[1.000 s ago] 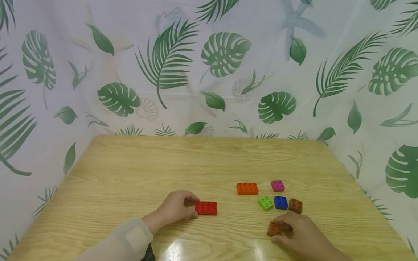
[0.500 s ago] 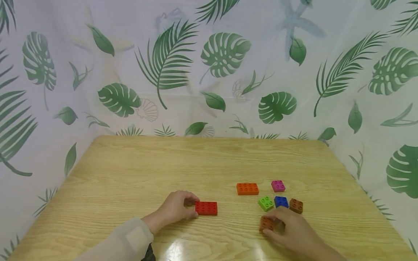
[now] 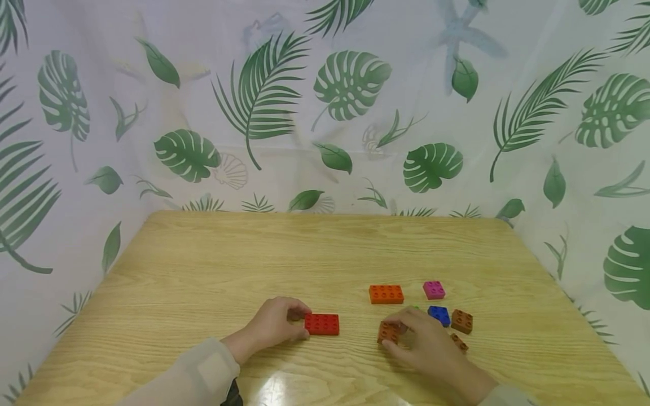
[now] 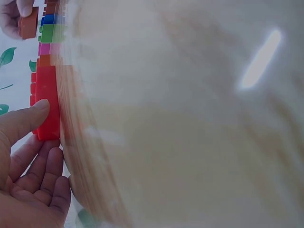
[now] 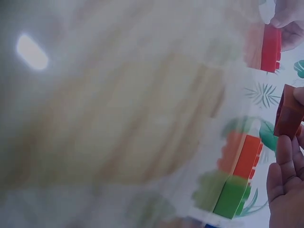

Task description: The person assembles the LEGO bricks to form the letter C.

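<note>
My left hand [image 3: 276, 323] holds a red toy building brick [image 3: 321, 324] by its left end on the table. In the left wrist view the thumb lies on the red brick's [image 4: 46, 95] side. Between the thumb and fingers of my right hand [image 3: 431, 345] is a square brown brick [image 3: 388, 332]. The right wrist view shows this brown brick [image 5: 288, 116] raised off the table, with its hollow underside partly visible. It is to the right of the red brick, apart from it.
Behind the right hand lie an orange brick [image 3: 386, 294], a pink brick [image 3: 434, 290], a blue brick [image 3: 439, 316] and a brown brick [image 3: 462, 321]. A green brick [image 5: 232, 197] is mostly hidden in the head view. Another brown brick [image 3: 459, 341] shows beside the right hand.
My right hand has carried the brown brick leftward and a little away from me, toward the red brick. It now covers most of the green brick and uncovers another brown one. The left hand stays put.
</note>
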`<action>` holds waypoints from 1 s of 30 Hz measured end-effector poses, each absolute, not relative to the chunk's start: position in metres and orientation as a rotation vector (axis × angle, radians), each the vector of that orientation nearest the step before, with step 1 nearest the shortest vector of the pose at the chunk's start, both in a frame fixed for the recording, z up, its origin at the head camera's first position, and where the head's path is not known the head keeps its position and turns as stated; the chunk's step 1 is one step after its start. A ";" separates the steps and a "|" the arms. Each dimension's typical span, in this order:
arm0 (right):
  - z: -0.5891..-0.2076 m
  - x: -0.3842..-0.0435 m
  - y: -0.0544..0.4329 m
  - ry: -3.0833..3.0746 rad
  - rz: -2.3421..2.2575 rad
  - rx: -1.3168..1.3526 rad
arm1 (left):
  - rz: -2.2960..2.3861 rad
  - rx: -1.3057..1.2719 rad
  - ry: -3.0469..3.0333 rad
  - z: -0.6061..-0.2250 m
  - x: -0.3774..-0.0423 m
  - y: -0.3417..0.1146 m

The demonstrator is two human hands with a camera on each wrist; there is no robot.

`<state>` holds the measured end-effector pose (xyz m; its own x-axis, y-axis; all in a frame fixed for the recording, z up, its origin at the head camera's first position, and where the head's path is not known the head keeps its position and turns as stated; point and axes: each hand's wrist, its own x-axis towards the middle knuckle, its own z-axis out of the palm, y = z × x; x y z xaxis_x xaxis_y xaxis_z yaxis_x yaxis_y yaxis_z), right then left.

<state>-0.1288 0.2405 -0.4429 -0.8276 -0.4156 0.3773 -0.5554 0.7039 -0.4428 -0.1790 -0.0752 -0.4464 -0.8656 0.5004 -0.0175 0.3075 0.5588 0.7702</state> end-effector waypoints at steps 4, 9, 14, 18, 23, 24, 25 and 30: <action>-0.443 -0.137 0.230 -2.664 0.822 0.789 | 1.203 0.673 2.561 -0.447 -0.179 -0.075; -0.440 -0.144 0.217 -2.715 0.847 0.804 | 1.202 0.660 2.573 -0.447 -0.178 -0.075; -0.438 -0.151 0.205 -2.709 0.853 0.863 | 1.188 0.663 2.589 -0.446 -0.178 -0.075; -0.439 -0.157 0.197 -2.733 0.873 0.889 | 1.182 0.668 2.590 -0.445 -0.178 -0.074; -0.437 -0.162 0.190 -2.764 0.892 0.922 | 1.190 0.657 2.575 -0.445 -0.179 -0.075; -0.437 -0.162 0.189 -2.764 0.893 0.935 | 1.191 0.658 2.575 -0.446 -0.179 -0.075; -0.436 -0.163 0.188 -2.767 0.891 0.944 | 1.193 0.659 2.575 -0.446 -0.179 -0.075; -0.434 -0.166 0.183 -2.784 0.900 0.982 | 1.195 0.662 2.584 -0.447 -0.179 -0.075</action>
